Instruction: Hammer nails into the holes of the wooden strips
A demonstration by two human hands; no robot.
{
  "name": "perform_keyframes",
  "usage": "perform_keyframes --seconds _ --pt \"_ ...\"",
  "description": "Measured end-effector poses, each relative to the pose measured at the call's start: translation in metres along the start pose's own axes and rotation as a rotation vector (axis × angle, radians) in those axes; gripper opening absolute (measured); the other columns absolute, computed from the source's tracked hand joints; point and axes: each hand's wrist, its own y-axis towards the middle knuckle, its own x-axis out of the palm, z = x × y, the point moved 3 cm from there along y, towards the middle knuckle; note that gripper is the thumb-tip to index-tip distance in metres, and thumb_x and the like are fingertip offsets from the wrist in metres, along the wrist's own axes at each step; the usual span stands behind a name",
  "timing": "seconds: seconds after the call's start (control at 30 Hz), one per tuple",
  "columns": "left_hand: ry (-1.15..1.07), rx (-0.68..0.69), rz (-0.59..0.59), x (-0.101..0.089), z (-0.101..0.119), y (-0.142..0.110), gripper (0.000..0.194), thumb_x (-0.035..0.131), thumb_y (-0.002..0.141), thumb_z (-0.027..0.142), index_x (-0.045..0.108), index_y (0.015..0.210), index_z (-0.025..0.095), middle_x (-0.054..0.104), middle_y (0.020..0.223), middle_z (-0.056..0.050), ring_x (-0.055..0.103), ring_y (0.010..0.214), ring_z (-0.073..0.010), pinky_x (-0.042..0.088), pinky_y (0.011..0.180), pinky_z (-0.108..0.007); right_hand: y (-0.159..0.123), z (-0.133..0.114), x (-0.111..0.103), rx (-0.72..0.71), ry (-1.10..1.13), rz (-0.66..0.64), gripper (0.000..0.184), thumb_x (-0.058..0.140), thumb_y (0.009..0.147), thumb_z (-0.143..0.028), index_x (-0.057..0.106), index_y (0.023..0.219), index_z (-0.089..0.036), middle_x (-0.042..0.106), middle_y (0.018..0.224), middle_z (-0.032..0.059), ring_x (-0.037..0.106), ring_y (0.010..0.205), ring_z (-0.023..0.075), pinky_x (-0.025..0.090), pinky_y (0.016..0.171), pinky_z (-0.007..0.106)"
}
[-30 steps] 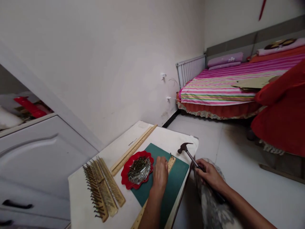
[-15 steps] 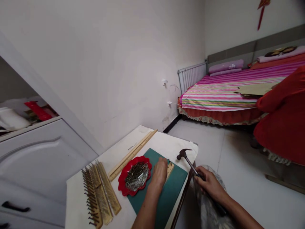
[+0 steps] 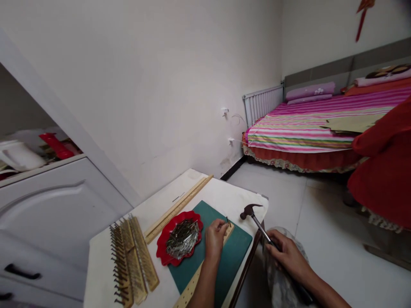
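Note:
My right hand (image 3: 287, 252) is wrapped round the handle of a claw hammer (image 3: 260, 224), its dark head raised near the table's right corner. My left hand (image 3: 215, 241) rests over a drilled wooden strip (image 3: 192, 287) on a green mat (image 3: 237, 252). Its thumb and fingers are pinched together at the strip, and whatever is between them is too small to make out. Just beyond the fingertips, dark nails (image 3: 228, 221) stick up from the strip's far end. Left of this hand sits a red scalloped dish (image 3: 162, 252) full of loose nails (image 3: 182, 239).
Wooden strips studded with nails (image 3: 135, 256) lie at the table's left, and more drilled strips (image 3: 180, 207) lie along its back. The white table (image 3: 99, 261) stands against the wall, beside a grey cabinet (image 3: 58, 222). A bed (image 3: 302, 128) stands farther right.
My left hand has drawn back slightly toward me along the strip, uncovering more of it. The hammer and right hand have shifted slightly lower in view, and the view itself has turned a little.

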Motion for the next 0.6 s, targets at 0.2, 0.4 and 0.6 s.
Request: perform_keyframes --seconds 0.2,0.4,0.6 --pt "-0.051 -0.020 0.040 0.007 -0.015 0.002 0.019 0.053 0.076 0.034 0.061 0.067 0.018 0.060 0.061 0.003 0.056 0.053 -0.0113 0.039 0.053 -0.020 -0.001 0.002 0.005 0.010 -0.004 -0.042 0.012 0.048 0.086 -0.031 0.052 0.095 -0.024 0.053 0.072 -0.0077 0.041 0.037 0.0063 0.036 0.035 0.020" --pt "0.019 0.015 0.055 0.011 -0.027 0.004 0.018 0.055 0.075 0.030 0.057 0.062 0.018 0.054 0.057 0.004 0.051 0.054 -0.0101 0.034 0.054 -0.020 0.002 -0.033 0.017 -0.170 -0.116 -0.068 0.015 0.054 0.083 -0.022 0.059 0.097 -0.023 0.066 0.087 -0.0005 0.063 0.083 0.0187 0.049 0.075 0.028" --pt "0.021 0.013 0.087 0.011 -0.028 0.002 0.017 0.056 0.075 0.028 0.059 0.062 0.018 0.057 0.059 0.003 0.052 0.060 -0.0124 0.033 0.055 -0.021 0.007 -0.056 0.040 -0.296 -0.488 -0.154 0.025 0.053 0.081 -0.019 0.061 0.104 -0.023 0.071 0.087 0.0013 0.065 0.079 0.0209 0.047 0.071 0.029"
